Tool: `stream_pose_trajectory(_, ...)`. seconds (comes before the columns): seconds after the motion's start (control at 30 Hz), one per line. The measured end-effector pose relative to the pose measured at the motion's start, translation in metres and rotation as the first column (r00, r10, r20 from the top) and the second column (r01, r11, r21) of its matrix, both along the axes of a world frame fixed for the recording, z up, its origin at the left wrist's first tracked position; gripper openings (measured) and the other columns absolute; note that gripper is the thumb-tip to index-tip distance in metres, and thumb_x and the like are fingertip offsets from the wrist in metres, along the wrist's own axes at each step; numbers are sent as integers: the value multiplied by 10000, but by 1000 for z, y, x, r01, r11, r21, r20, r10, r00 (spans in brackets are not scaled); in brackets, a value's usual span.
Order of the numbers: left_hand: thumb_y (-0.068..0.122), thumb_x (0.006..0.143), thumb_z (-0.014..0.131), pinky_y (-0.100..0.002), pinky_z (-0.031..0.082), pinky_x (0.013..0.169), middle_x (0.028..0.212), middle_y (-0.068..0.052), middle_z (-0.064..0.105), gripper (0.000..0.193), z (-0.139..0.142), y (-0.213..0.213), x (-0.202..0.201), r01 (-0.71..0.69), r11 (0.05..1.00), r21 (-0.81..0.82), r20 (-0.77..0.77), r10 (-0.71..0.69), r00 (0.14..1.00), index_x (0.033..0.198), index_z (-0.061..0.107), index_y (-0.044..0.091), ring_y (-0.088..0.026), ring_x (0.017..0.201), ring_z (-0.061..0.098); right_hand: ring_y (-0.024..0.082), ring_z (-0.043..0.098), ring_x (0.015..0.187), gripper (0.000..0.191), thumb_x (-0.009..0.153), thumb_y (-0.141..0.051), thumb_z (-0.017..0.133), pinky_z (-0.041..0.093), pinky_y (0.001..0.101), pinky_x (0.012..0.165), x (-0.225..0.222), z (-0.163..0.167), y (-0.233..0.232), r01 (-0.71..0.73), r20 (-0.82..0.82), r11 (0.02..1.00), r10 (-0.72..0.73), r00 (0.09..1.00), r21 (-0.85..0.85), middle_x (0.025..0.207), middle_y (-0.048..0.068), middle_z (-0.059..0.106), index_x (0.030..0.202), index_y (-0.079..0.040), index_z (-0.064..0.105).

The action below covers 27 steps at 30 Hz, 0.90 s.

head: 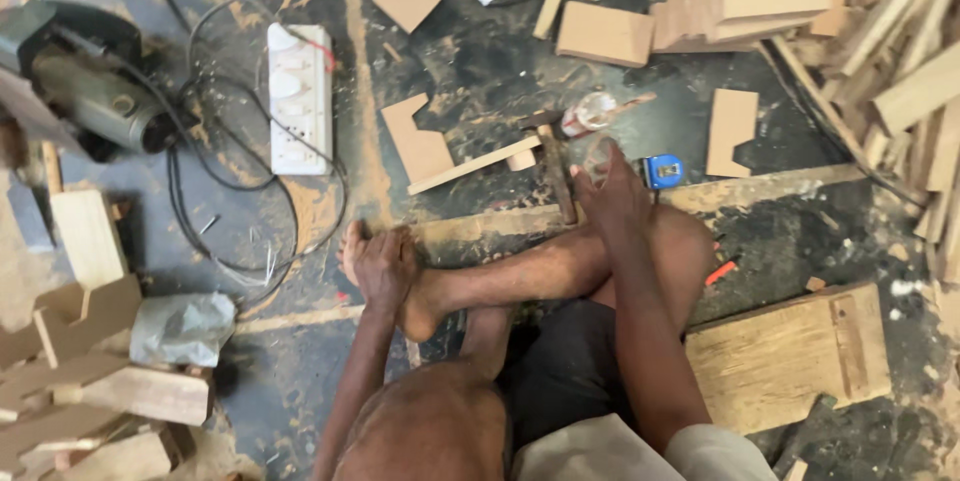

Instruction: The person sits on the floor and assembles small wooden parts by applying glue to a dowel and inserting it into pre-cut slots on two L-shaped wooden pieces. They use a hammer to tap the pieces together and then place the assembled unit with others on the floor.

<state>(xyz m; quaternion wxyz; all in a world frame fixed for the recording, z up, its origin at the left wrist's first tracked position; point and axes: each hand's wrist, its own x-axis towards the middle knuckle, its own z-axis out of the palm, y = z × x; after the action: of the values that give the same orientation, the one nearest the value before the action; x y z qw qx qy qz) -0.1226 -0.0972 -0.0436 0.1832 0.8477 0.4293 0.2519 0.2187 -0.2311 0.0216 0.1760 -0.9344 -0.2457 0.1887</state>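
Down on the dark, dusty workshop floor (480, 71), a person sits cross-legged among offcuts. The right hand (612, 191) reaches forward past the bent knee, its fingers (600, 163) spread loosely and released, gripping nothing. Just beside those fingers, on their left, lies a hammer with a brown wooden handle and dark metal head (553, 166); its handle runs toward the person, the head points away, and the fingertips sit close to the handle, though whether they touch it is hard to tell. The handle crosses a long pale wooden strip (475, 165) that slants across the floor. A small blue tape measure (662, 171) rests just to the right of the same hand, near the knuckles. A crumpled clear plastic wrapper (592, 112) lies just beyond the hammer head.

The left hand (385, 269) is clenched around the bare foot (352, 251) of the crossed leg, fingers curled over the toes.

Farther left on the floor sit a white multi-socket power strip (299, 96) with black cables looping round it, and a grey electric power tool (85, 81) near the left edge. A notched piece of tan board (418, 146) lies against the pale strip, and a flat plywood slab (790, 356) lies to the right of the person's knee.
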Motion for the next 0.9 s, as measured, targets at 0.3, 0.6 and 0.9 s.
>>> stream_pose_trajectory(0.3,80,825,813,-377,572,889,1002,-125,761,317,5,-21,-15,71,987,-142,205,-41,978,1121,716,22,-259,924,733,353,652,1250,1204,778,-225,929,515,422,1041,31,-21,52,-44,67,761,1,998,647,1376,228,644,1638,-41,107)
stream_pose_trajectory(0.6,55,901,789,-289,593,774,1023,-129,755,281,48,-40,-74,-196,959,-206,427,268,864,1162,697,6,-171,869,740,256,756,1133,1127,941,-96,884,620,339,979,11,28,29,-101,87,550,52,995,829,1229,193,749,1680,-55,35)
stream_pose_trajectory(0.9,-3,1117,735,-236,584,804,1091,-138,726,206,197,-31,-162,-480,856,-192,780,430,455,1286,648,-82,-166,939,706,231,698,1158,1202,868,5,848,597,317,982,-57,113,-18,-50,-59,408,251,966,911,1296,178,660,1680,-9,-38)
